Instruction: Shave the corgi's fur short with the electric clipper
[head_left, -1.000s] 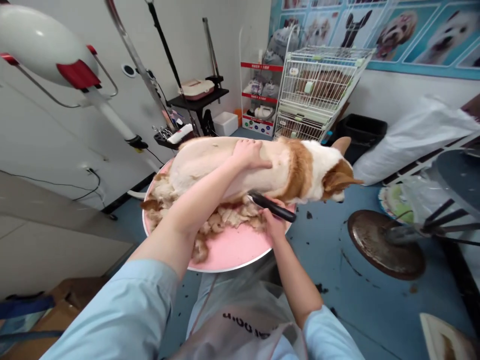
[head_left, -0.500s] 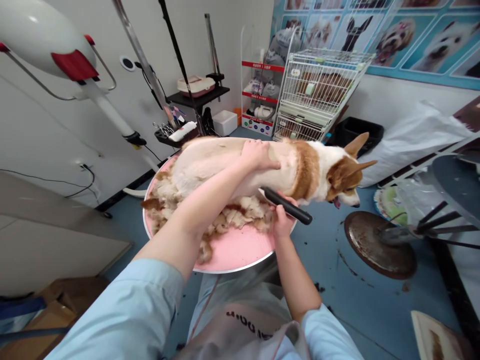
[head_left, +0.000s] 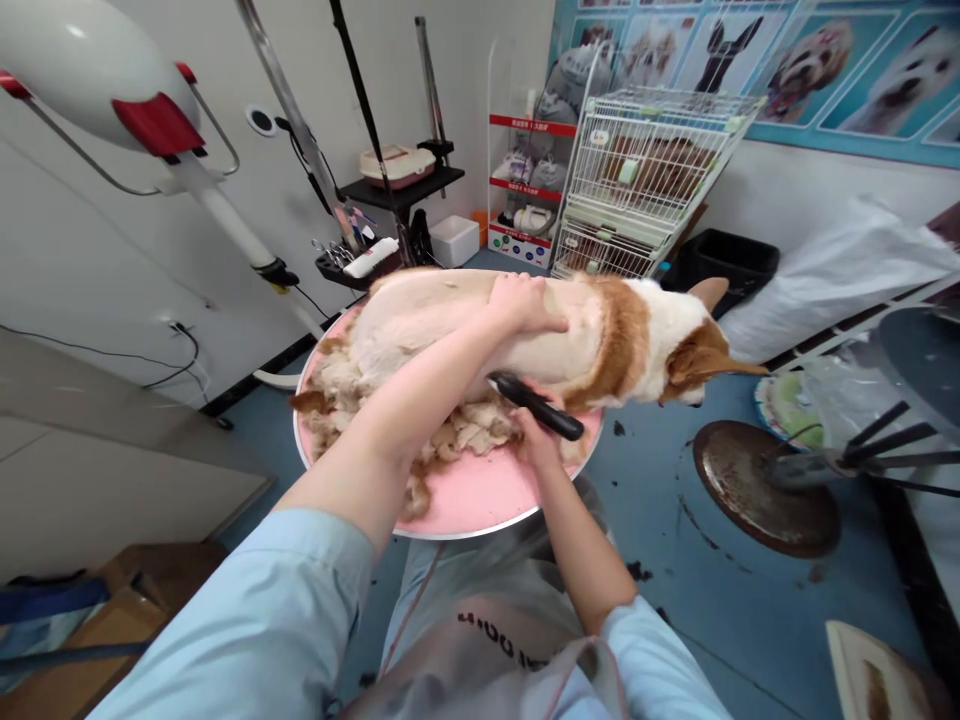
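A tan and white dog [head_left: 570, 335] stands on a round pink table [head_left: 472, 495], its back and flank shaved short. My left hand [head_left: 521, 303] lies flat on the dog's back, fingers spread over the trimmed coat. My right hand [head_left: 536, 432] is closed on a black clipper [head_left: 536, 405], whose head is pressed against the dog's near side, low on the flank. Heaps of cut fur [head_left: 450, 435] lie on the table beside and under the dog.
A white and red dryer [head_left: 97, 95] on an arm hangs at upper left. A tool tray [head_left: 356, 262], shelf rack [head_left: 525, 190] and wire cages [head_left: 645, 180] stand behind the table. A round stool base [head_left: 765, 490] sits on the blue floor at right.
The clipper slid back along the dog's side toward the rump, after reaching forward half a second ago. The dog's head turned and lifted a little. My left hand stayed on its back.
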